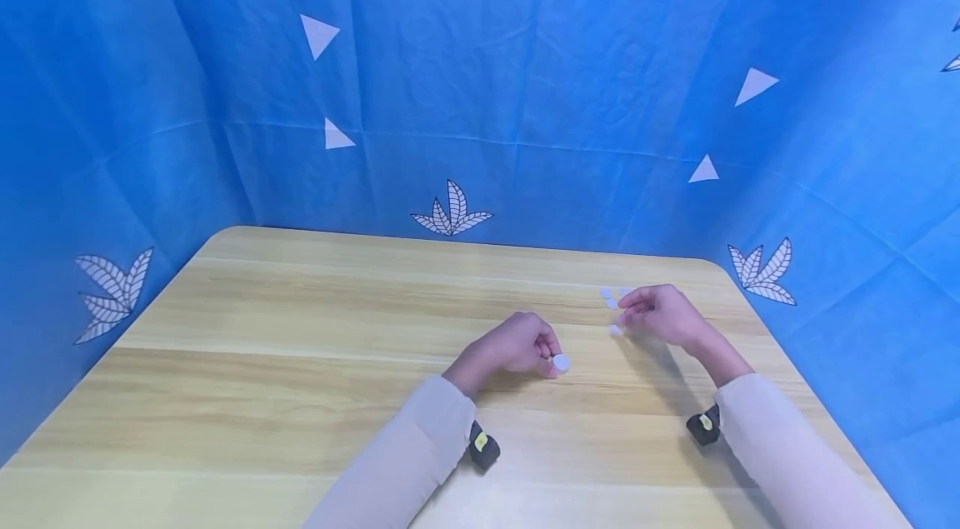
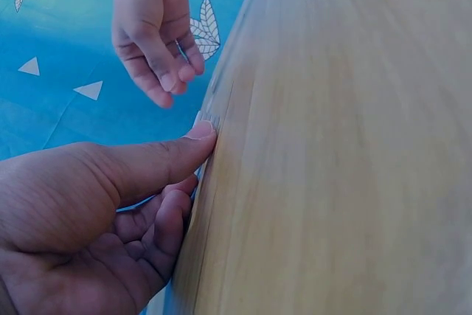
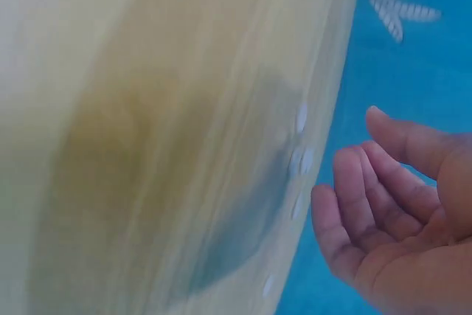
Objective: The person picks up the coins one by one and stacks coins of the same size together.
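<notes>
Between its thumb and fingers my left hand [image 1: 522, 343] pinches a white round disc [image 1: 561, 362], low over the middle of the wooden table. In the left wrist view the thumb [image 2: 173, 160] covers most of that disc. Further right and farther back is my right hand [image 1: 663, 314], its fingers loosely bent and nothing held. Several small white discs lie flat beside its fingertips, one nearer disc [image 1: 615, 330] apart from a small cluster [image 1: 612, 304]. The right wrist view shows loose discs [image 3: 302, 118] on the tabletop, with the palm and fingers [image 3: 354, 197] off to their side.
A light wood table [image 1: 300, 396] with rounded far corners fills the lower view. Blue cloth [image 1: 525, 79] with white leaves and triangles hangs behind and at both sides. Dark devices, such as the left one [image 1: 483, 446], are strapped at both wrists.
</notes>
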A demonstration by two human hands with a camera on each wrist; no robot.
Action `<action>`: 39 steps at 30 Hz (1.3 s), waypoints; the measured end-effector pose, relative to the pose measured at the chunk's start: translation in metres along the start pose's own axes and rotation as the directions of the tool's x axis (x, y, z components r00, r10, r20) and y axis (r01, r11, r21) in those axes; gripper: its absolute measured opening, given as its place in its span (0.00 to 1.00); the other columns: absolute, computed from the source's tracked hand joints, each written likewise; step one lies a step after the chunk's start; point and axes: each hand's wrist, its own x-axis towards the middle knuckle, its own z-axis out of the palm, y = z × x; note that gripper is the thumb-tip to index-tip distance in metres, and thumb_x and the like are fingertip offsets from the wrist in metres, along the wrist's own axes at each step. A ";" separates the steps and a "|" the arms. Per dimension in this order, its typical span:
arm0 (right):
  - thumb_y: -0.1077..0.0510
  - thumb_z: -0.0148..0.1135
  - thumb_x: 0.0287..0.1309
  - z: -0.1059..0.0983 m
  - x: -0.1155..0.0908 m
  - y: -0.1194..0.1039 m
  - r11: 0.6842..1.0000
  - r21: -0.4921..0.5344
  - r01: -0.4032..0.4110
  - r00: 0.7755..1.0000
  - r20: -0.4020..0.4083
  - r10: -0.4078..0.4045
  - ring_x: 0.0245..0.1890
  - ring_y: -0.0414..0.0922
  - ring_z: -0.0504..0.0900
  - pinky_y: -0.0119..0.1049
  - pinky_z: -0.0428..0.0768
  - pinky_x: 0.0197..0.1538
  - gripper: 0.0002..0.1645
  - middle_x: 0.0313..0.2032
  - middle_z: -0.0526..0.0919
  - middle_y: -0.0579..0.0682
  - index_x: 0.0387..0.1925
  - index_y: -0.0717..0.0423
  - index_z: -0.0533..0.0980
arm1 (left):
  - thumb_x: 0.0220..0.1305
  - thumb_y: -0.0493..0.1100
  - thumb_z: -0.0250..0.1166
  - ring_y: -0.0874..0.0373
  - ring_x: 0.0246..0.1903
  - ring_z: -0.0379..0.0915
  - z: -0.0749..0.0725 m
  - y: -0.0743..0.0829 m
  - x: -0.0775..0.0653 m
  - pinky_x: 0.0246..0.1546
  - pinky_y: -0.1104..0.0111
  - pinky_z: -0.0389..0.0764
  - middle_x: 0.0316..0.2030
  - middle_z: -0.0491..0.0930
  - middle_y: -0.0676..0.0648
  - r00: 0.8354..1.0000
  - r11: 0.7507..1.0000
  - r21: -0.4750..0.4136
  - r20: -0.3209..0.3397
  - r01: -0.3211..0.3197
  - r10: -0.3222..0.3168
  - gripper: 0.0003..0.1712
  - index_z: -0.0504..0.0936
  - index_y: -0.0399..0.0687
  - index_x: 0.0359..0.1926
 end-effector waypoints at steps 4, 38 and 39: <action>0.65 0.65 0.63 -0.004 0.011 0.006 0.998 -0.067 0.016 0.999 -0.036 -0.019 0.44 0.52 0.83 0.41 0.81 0.47 0.17 0.43 0.86 0.61 0.52 0.71 0.79 | 0.54 0.37 0.79 0.62 0.30 0.73 0.000 -0.001 0.000 0.36 0.74 0.77 0.29 0.81 0.54 1.000 1.000 0.005 0.000 -0.005 0.005 0.10 0.86 0.47 0.35; 0.65 0.69 0.61 -0.009 0.038 0.029 0.958 -0.287 0.008 1.000 -0.021 -0.014 0.44 0.56 0.83 0.55 0.79 0.53 0.08 0.40 0.88 0.59 0.42 0.65 0.85 | 0.54 0.37 0.80 0.63 0.30 0.72 -0.001 0.001 -0.002 0.34 0.74 0.76 0.28 0.80 0.54 1.000 1.000 0.007 -0.004 0.000 0.000 0.10 0.86 0.47 0.35; 0.66 0.69 0.60 -0.009 0.036 0.029 0.958 -0.288 0.008 1.000 -0.019 -0.014 0.44 0.56 0.83 0.54 0.79 0.53 0.08 0.40 0.88 0.58 0.41 0.64 0.85 | 0.54 0.37 0.80 0.63 0.29 0.72 -0.001 0.001 -0.002 0.34 0.74 0.76 0.28 0.80 0.54 1.000 1.000 0.007 -0.005 -0.001 0.001 0.10 0.86 0.46 0.35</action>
